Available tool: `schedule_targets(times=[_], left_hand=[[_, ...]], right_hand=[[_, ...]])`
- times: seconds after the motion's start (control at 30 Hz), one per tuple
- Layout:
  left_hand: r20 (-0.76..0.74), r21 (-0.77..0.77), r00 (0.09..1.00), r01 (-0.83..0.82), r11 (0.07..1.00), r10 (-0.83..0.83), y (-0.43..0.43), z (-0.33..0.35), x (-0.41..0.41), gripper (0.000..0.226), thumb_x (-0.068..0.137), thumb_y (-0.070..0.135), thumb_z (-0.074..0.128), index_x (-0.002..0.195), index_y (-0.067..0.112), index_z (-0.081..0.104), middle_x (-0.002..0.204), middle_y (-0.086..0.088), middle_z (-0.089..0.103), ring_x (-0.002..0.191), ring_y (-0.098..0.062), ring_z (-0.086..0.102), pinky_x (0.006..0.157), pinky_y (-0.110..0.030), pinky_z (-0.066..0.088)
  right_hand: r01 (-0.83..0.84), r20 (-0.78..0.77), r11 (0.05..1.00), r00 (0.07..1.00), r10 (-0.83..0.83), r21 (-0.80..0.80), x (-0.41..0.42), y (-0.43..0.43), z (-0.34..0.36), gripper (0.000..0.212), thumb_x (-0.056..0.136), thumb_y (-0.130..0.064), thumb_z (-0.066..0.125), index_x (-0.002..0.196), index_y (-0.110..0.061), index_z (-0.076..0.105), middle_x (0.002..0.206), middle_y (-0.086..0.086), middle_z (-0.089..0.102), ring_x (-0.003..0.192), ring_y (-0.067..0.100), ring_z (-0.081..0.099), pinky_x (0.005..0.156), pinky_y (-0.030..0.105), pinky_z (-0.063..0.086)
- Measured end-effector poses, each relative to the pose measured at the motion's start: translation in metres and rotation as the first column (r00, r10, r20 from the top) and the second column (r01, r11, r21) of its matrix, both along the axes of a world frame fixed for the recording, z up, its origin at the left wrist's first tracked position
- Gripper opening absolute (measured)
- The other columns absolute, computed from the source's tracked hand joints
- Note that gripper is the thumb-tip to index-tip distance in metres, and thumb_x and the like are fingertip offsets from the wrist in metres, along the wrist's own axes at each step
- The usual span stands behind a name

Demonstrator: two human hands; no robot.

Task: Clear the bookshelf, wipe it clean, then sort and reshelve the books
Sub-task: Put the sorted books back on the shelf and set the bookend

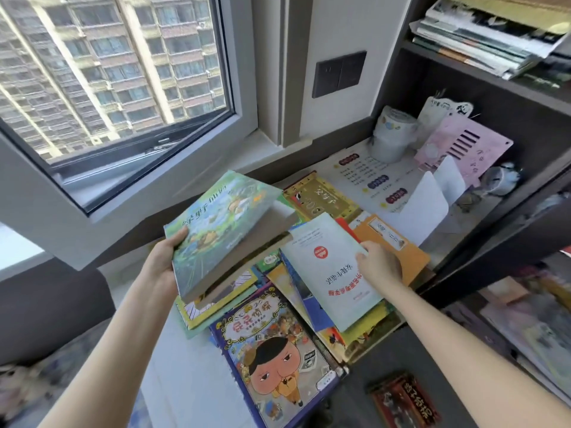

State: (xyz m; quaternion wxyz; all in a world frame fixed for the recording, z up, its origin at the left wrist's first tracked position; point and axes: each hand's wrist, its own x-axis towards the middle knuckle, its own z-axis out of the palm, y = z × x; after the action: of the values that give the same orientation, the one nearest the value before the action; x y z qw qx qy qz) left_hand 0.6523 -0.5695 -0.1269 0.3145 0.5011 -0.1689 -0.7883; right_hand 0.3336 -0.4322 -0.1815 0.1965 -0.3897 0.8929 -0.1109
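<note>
Windowside desktop [173, 366]: left hand [163, 257] fingers grip one green book [216, 230]; right hand [380, 267] fingers pinch one pale booklet [327, 270] atop scattered books [272, 341].

One view only, from the head, wide-angle; it looked forward and steeply down over both forearms; the left hand [163, 257] gripping a green book [216, 230] and the right hand [378, 265] pinching a pale booklet [327, 273] sat close, mid-frame; window [108, 72] upper left, bookshelf [494, 84] right, straight edges bowed by the lens.
</note>
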Motion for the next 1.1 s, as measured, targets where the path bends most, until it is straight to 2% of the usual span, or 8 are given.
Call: schedule_targets(times=[0.13,0.2,0.27,0.33,0.47,0.67,0.87,1.1], left_hand=[[-0.112,-0.023,0.993,0.039,0.999,-0.041,0.004,0.011,-0.013,0.044,0.085,0.023,0.065,0.124,0.007,0.054,0.083,-0.017,0.073,0.063,-0.029,0.072,0.042,-0.040,0.054],[-0.167,-0.079,0.983,0.069,0.995,-0.081,0.007,0.015,-0.018,0.082,0.044,0.016,0.093,0.119,0.008,0.060,0.091,-0.017,0.073,0.070,-0.030,0.073,0.048,-0.044,0.056],[-0.173,-0.156,0.975,0.114,0.981,-0.141,0.010,0.014,-0.023,0.089,0.031,0.023,0.095,0.113,0.010,0.063,0.087,-0.012,0.074,0.069,-0.026,0.073,0.051,-0.041,0.057],[-0.086,-0.268,0.975,0.176,0.947,-0.206,0.016,0.011,-0.028,0.077,0.046,0.035,0.089,0.115,0.013,0.062,0.084,-0.006,0.074,0.067,-0.020,0.071,0.054,-0.034,0.058],[0.075,-0.563,0.941,0.312,0.765,-0.330,0.030,0.006,-0.027,0.077,0.046,0.033,0.093,0.112,0.015,0.059,0.105,-0.009,0.069,0.092,-0.026,0.066,0.078,-0.042,0.056],[0.126,-0.698,0.912,0.361,0.618,-0.390,0.051,0.007,-0.004,0.064,0.061,0.017,0.088,0.116,0.015,0.054,0.108,-0.007,0.071,0.100,-0.026,0.067,0.084,-0.039,0.057],[0.162,-0.709,0.914,0.369,0.601,-0.371,0.067,0.016,0.023,0.056,0.068,-0.002,0.070,0.119,0.012,0.051,0.105,-0.004,0.071,0.097,-0.020,0.068,0.074,-0.028,0.055],[0.093,-0.515,0.934,0.343,0.786,-0.346,0.083,0.020,0.025,0.056,0.082,0.060,0.035,0.118,0.025,0.060,0.112,0.004,0.071,0.104,-0.011,0.067,0.082,-0.028,0.052]], right_hand=[[-0.146,-0.300,0.987,0.946,0.120,-0.064,0.015,-0.002,0.023,0.042,0.097,-0.035,0.052,0.133,-0.013,0.050,0.130,0.007,0.056,0.119,0.026,0.049,0.096,0.036,0.041],[0.043,0.272,0.974,0.962,0.020,-0.221,0.026,-0.009,0.053,0.053,0.097,-0.048,0.046,0.132,-0.009,0.051,0.124,0.008,0.061,0.113,0.024,0.058,0.093,0.036,0.049],[0.176,0.845,0.967,0.532,0.063,-0.182,0.041,-0.010,0.085,0.065,0.089,-0.063,0.043,0.127,-0.012,0.054,0.116,0.010,0.066,0.102,0.024,0.066,0.086,0.038,0.055],[0.111,0.911,0.962,0.362,0.195,-0.250,0.052,-0.007,0.103,0.063,0.079,-0.063,0.049,0.121,-0.017,0.058,0.109,0.006,0.068,0.094,0.021,0.068,0.078,0.034,0.055],[0.017,0.675,0.895,0.662,0.324,-0.445,0.082,0.003,0.102,0.031,0.081,-0.015,0.074,0.106,-0.026,0.059,0.101,-0.013,0.069,0.090,0.002,0.066,0.083,0.020,0.053],[0.180,0.678,0.867,0.702,0.217,-0.464,0.105,0.031,0.082,0.044,0.078,-0.012,0.077,0.113,-0.024,0.053,0.108,-0.013,0.063,0.098,0.000,0.060,0.083,0.015,0.044],[0.150,0.667,0.849,0.693,0.276,-0.507,0.126,0.044,0.081,0.036,0.077,-0.004,0.075,0.094,-0.029,0.056,0.088,-0.022,0.064,0.072,-0.019,0.059,0.063,0.001,0.044],[0.073,0.649,0.869,0.696,0.307,-0.490,0.138,0.050,0.074,0.031,0.084,-0.001,0.067,0.104,-0.024,0.059,0.091,-0.017,0.071,0.085,-0.007,0.066,0.067,0.008,0.048]])
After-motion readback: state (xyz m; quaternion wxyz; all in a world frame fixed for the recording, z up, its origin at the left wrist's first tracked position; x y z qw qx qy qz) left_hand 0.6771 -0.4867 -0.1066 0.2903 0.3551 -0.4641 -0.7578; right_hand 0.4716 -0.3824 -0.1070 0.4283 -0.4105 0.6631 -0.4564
